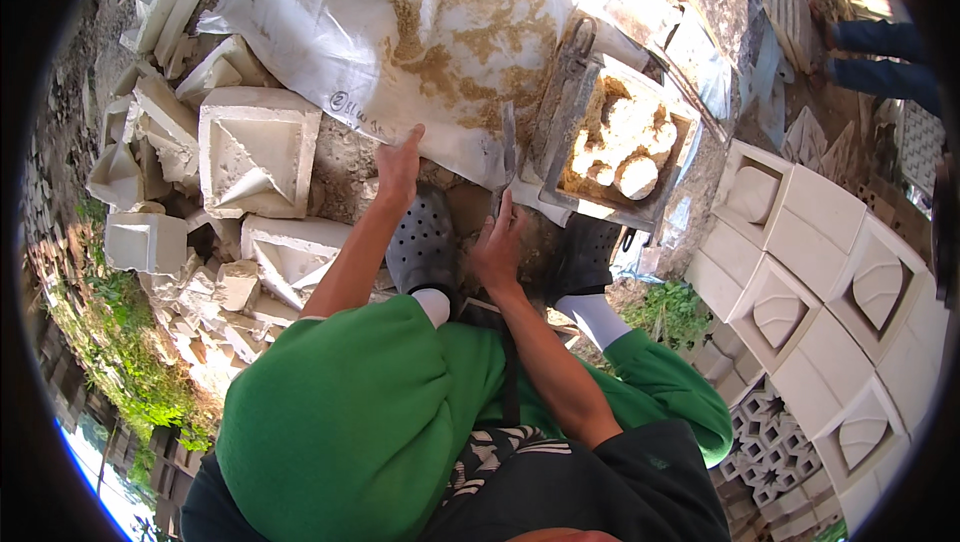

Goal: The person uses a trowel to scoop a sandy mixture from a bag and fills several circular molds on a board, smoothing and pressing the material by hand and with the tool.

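My left hand (398, 170) is closed at the near edge of a white woven sheet (330, 47), which is smeared with damp tan sand. In my right hand (497, 250) is a narrow flat metal trowel (509, 130); its blade points away from me, over the sheet's near edge. My fingers wrap its lower end, so the handle is mostly hidden. Just right of the trowel stands a grey box mould (677, 167), tilted in view, with sandy mix and pale lumps (622, 137) inside.
Cast blocks with recessed faces (260, 107) and broken pieces (238, 287) pile up at left. Rows of pale blocks (822, 227) and a lattice block (765, 442) stand at right. My dark clogs (422, 242) flank my right hand. Another person's legs (885, 57) show far right.
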Demonstrator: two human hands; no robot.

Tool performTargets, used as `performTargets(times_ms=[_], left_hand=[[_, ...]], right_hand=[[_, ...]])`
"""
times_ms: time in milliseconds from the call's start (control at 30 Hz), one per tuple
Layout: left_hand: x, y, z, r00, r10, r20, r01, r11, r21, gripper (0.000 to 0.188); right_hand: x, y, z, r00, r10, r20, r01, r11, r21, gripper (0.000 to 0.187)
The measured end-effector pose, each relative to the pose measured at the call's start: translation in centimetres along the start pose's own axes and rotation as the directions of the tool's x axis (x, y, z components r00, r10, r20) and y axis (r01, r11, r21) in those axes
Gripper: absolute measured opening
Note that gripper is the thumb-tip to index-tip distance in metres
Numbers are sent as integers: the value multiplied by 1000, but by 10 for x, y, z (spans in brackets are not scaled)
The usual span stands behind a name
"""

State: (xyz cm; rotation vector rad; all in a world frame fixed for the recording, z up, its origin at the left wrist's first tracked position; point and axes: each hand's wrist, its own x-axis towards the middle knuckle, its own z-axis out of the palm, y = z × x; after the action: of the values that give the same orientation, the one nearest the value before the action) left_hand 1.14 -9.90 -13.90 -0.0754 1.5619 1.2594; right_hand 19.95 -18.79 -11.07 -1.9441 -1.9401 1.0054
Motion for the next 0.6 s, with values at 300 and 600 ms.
performTargets(times_ms=[300,600], left_hand=[[-4,1,-7,986,165,11,-158,917,367,37],[1,-3,-12,984,176,5,-158,874,460,29]], right_hand=[[4,-10,-6,999,-35,-31,38,995,95,58],[7,-9,-13,992,-107,65,106,994,32,59]])
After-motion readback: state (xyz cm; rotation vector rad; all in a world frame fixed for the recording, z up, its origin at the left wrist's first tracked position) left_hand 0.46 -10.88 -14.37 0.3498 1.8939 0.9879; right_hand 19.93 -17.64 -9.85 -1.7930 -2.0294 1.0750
